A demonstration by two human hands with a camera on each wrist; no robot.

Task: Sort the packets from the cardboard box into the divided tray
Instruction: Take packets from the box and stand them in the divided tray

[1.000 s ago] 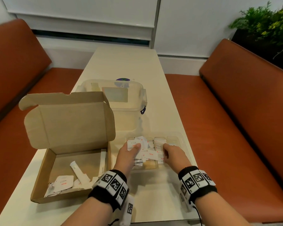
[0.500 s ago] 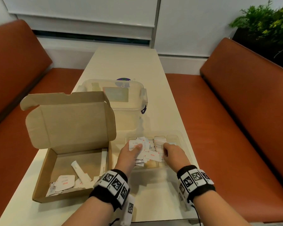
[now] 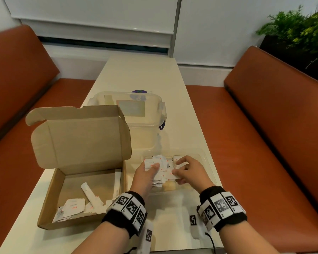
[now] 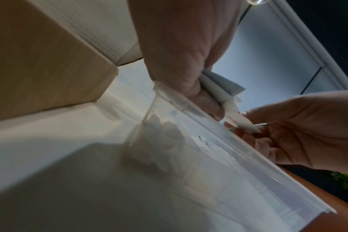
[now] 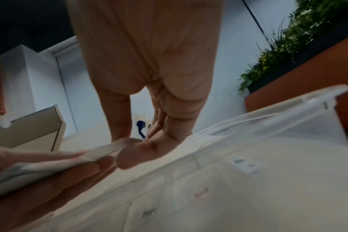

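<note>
Over the clear divided tray (image 3: 207, 163), my left hand (image 3: 147, 176) grips a bunch of white packets (image 3: 157, 165), seen fanned out beside the thumb (image 4: 204, 100). My right hand (image 3: 188, 171) pinches one packet (image 3: 172, 174) at the bunch's right edge between thumb and fingers (image 5: 129, 157). More packets lie in the tray's compartments (image 5: 201, 196). The open cardboard box (image 3: 50, 200) sits to the left, lid up, with several white packets (image 3: 73, 208) and a long stick packet (image 3: 89, 194) at its near end.
A clear lidded plastic tub (image 3: 136, 114) stands behind the tray and box on the cream table (image 3: 141, 74). Orange benches (image 3: 275, 129) flank the table. A plant (image 3: 299, 32) is at the far right. A white tag (image 3: 193, 221) lies near my right wrist.
My right hand has lifted and opened its fingers toward the bunch, now pinching a packet at its edge. The left hand stays over the tray holding the bunch.
</note>
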